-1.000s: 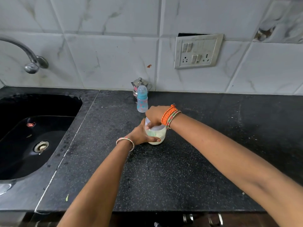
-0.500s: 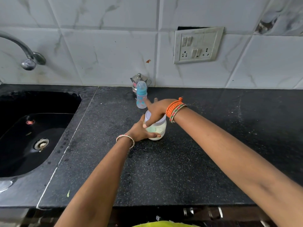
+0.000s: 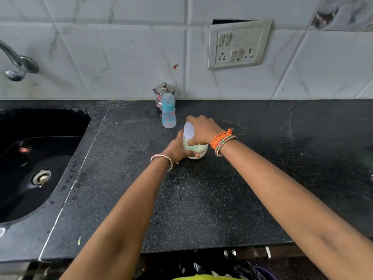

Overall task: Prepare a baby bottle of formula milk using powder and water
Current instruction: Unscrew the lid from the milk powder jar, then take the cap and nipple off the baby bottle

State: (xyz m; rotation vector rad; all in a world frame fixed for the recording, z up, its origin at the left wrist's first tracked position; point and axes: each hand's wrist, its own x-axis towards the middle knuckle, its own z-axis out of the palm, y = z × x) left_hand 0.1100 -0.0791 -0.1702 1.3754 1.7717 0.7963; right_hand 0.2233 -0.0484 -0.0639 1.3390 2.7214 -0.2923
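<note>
You are at the opening step, as I judge it: your hands are on the powder jar point(image 3: 195, 146), and nothing shows that any powder or water has reached the baby bottle point(image 3: 168, 110).

Your left hand point(image 3: 177, 148) wraps the jar's left side, thumb across the front near its base, holding it steady on the black granite counter point(image 3: 201, 209). Your right hand point(image 3: 201, 129) comes over the top, fingers curled round the white lid point(image 3: 189, 130) with the thumb pressed on the near side. The lid looks tilted, which suggests it is coming loose or already free, though I cannot tell for sure. The jar shows a pale fill through its wall, which I take to be the formula.

The jar stands toward the back of the counter, roughly midway along it. The baby bottle stands upright just behind and to the left of the jar, near the back edge, with its blue collar and clear cap on; its body looks empty. A small steel pot point(image 3: 164, 93) with a lid sits directly behind it against the tiled wall, possibly holding the water.

Still left, as I judge it: uncapping the bottle, adding powder and water, closing it and shaking. The sink point(image 3: 40, 158) lies at the counter's left end, the tap point(image 3: 16, 65) above it.
</note>
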